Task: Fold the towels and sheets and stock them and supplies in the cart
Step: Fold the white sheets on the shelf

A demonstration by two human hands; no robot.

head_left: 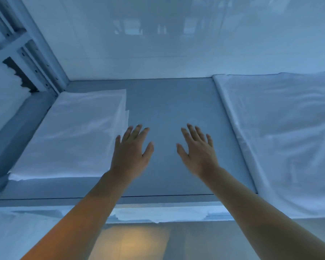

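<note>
Left hand [130, 152] and right hand [197, 151], each grip spread flat (holding nothing), hover over the grey surface [169, 106] between a folded sheet [69, 136] and a spread sheet [285, 139].

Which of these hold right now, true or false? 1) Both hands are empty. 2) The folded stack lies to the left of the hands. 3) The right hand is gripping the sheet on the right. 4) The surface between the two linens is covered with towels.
1) Both the left hand and the right hand are empty: true, fingers spread, holding nothing.
2) The folded stack lies left of the hands: true.
3) The right hand grips the spread sheet: false, it is apart from it, over the bare surface.
4) The grey surface between the linens is covered with towels: false, it is bare.
</note>
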